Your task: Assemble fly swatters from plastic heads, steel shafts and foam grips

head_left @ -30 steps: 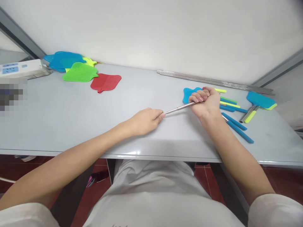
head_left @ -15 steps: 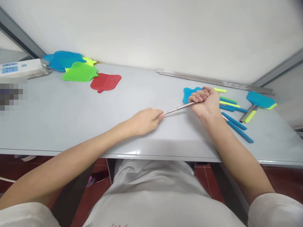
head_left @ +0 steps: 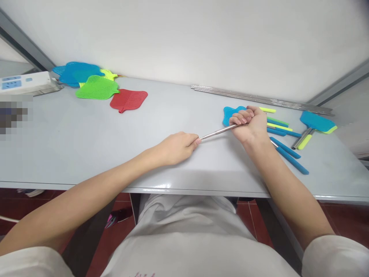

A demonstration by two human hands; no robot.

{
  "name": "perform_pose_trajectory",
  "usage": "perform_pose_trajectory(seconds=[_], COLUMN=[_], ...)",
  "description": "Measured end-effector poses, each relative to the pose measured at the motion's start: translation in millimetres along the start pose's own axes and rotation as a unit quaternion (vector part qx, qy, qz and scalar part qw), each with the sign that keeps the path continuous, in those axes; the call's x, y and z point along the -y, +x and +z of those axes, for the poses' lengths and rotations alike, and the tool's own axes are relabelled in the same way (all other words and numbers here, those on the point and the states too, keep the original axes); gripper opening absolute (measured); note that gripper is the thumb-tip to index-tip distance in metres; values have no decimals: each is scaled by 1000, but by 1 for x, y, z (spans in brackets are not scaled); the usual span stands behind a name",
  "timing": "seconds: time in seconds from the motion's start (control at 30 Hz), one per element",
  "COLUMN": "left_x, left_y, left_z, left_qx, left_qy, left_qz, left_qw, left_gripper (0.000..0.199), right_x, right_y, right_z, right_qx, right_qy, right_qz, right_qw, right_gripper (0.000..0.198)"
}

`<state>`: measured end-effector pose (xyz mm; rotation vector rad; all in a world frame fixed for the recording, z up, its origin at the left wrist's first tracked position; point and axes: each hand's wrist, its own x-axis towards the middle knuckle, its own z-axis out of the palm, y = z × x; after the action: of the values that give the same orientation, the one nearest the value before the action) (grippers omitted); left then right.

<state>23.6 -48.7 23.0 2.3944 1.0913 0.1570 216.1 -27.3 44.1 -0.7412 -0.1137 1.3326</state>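
Yeah, the metal rod (head_left: 216, 132) bridged the gap between them: left hand (head_left: 179, 149) pinched one side, right hand (head_left: 251, 122) curled round the other.

One left hand (head_left: 180, 148), one right hand (head_left: 252, 123) and one metal rod (head_left: 216, 133) showed mid-frame. Upper left had one power strip (head_left: 29, 82), one red mesh head (head_left: 128, 100), one green mesh head (head_left: 97, 88) and at least two blue mesh heads (head_left: 80, 73). Toward the right were at least three yellow grips (head_left: 305, 142), one green grip (head_left: 279, 121) and at least four blue grips (head_left: 293, 161); the steel rods (head_left: 259, 99) overlapped beyond counting.
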Motion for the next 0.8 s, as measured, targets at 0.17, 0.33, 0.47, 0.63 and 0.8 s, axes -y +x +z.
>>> perform_pose_trajectory(seconds=[0.17,0.33,0.47,0.63,0.8], left_x=[0,0,0,1,1], left_y=[0,0,0,-1,-2], left_z=[0,0,0,0,-2], left_qx=[1,-1,0,4,13], left_qy=[7,9,5,-3,-6], left_qz=[-2,1,2,6,10], left_qw=[1000,1000,1000,1000,1000], left_gripper=[35,36,36,34,35], right_x=[0,0,1,1,0], right_y=[0,0,0,0,0], right_z=[-1,0,0,1,0], right_qx=[3,0,-4,-4,1], right_qy=[-16,-10,-2,-7,-8], right_qz=[-4,0,3,4,9], right_qw=[1000,1000,1000,1000,1000], right_gripper=[29,29,29,29,29])
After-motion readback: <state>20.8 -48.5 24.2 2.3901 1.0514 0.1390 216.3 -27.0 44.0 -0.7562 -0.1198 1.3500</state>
